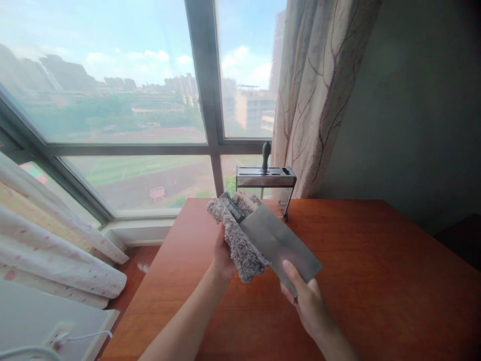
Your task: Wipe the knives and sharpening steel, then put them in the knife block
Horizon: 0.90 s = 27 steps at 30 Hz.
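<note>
A cleaver with a broad grey blade is held slanting above the table, its dark handle pointing up and to the left. My left hand is closed around a fluffy grey cloth, which wraps partly about the handle and the near end of the blade. Some of the left fingers are hidden behind the cloth. My right hand grips the blade's far lower end, thumb on top and fingers beneath.
At the table's back edge stands a knife holder with one dark handle sticking up. Below it is a brown wooden table. Windows and curtains lie behind. A plug with a white cable is at lower left.
</note>
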{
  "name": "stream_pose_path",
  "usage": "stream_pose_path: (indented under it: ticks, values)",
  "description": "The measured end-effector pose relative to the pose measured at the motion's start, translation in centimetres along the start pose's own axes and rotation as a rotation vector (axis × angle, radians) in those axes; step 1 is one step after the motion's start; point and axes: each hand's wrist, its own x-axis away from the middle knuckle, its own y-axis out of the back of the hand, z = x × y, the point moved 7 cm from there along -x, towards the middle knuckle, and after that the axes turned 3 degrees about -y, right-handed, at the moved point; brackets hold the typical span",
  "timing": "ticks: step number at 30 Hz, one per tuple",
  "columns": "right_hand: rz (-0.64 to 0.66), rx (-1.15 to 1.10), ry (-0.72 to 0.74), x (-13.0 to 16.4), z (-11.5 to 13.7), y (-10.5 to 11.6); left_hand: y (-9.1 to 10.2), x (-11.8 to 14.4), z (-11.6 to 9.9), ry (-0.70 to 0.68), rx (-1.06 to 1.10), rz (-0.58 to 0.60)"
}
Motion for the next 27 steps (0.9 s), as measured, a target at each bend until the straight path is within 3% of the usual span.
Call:
stream_pose_path:
  ticks: [4,9,16,21,27]
  values:
    - [-0.033,-0.006,0.001,-0.4,0.1,-0.9,0.2,0.1,2.3,0.106,-0.031,-0.012]
    - [0.112,0.275,0.094,0.5,0.5,-2.7,0.1,-0.4,3.0,0.138,-0.04,-0.049]
    - [0.149,0.413,0.174,1.3,0.2,-2.9,-0.4,-0.4,0.8,-0.024,-0.076,-0.167]
    - [0.169,0.429,0.127,2.3,0.0,-3.5,-0.7,-0.5,-0.9,-0.022,-0.053,-0.117]
    - [0.198,0.418,0.106,3.2,-0.8,-3.7,0.3,-1.0,-2.9,-0.056,-0.055,-0.145]
